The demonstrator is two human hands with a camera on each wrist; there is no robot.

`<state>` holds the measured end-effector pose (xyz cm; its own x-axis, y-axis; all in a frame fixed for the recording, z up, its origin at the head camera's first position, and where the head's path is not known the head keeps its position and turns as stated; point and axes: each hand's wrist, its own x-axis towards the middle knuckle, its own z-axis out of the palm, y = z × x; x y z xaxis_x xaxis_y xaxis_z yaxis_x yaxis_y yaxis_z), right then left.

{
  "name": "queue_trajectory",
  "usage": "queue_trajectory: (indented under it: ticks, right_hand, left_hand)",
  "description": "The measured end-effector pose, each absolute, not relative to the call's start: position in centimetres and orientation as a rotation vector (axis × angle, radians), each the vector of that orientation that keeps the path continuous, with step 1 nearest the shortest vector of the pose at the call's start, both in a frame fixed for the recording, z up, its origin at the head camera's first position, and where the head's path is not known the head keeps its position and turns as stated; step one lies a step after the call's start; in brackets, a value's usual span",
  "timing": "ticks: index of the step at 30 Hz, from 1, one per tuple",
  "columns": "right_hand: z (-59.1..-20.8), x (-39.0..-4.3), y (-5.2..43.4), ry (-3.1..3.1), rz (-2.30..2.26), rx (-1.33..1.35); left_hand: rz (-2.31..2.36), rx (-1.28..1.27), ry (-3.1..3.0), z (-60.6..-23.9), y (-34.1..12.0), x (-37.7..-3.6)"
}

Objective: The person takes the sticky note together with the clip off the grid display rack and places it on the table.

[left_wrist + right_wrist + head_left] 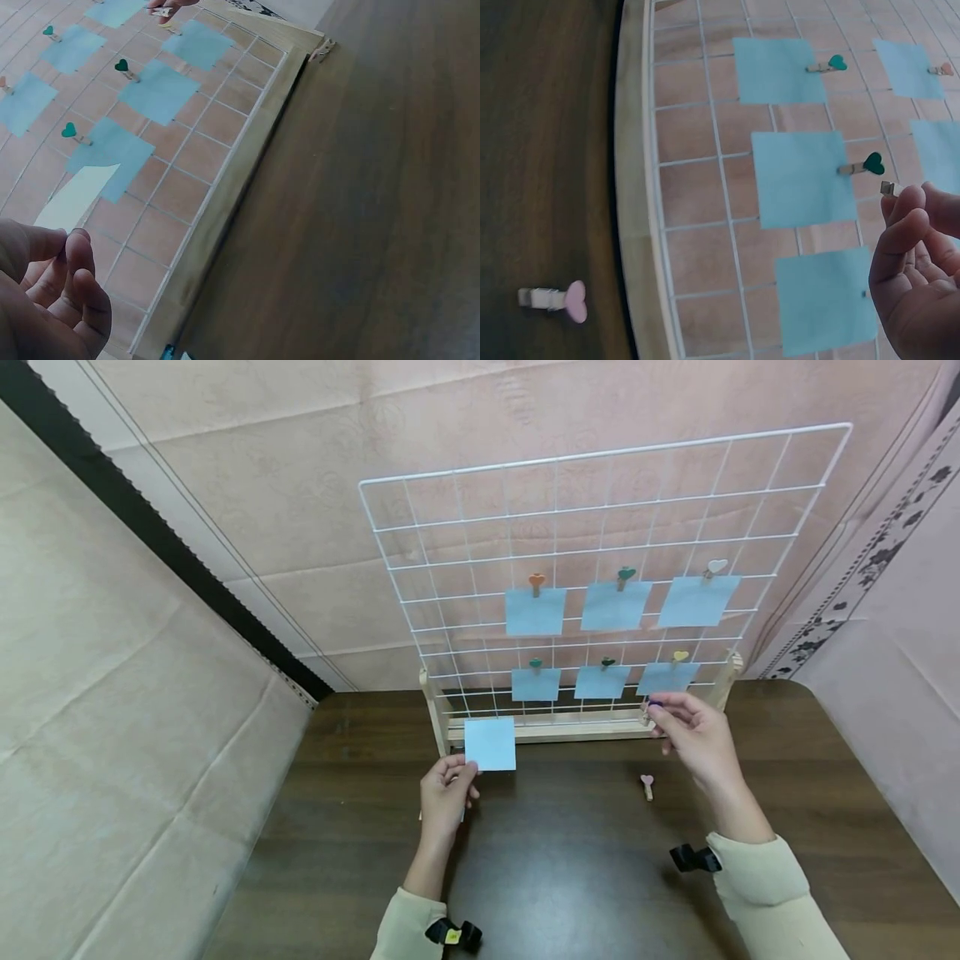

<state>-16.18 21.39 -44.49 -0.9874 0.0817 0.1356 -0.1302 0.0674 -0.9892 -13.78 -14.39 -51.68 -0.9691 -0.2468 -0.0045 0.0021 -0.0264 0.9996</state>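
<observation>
Dark wood bench (570,877) with white wire grid (600,585).
Left hand (446,793) fingers pinch a blue note (490,744); right hand (693,739) fingers pinch a small clip (654,703).

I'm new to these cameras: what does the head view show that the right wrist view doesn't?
Only the head view shows the left hand pinching a loose blue note, plus the whole grid. Only the right wrist view shows the peg in the right hand's fingers up close. Both show pinned notes and the pink peg on the table.
</observation>
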Motion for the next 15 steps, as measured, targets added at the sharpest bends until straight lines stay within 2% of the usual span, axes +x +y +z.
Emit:
queue_trajectory:
  ticks: [15]
  right_hand:
    - [-46.7,-15.5,22.8,-2.229,2.054,-0.026]
  left_hand:
    - [-2.136,0.321,-2.103,-53.9,-14.9,-12.7]
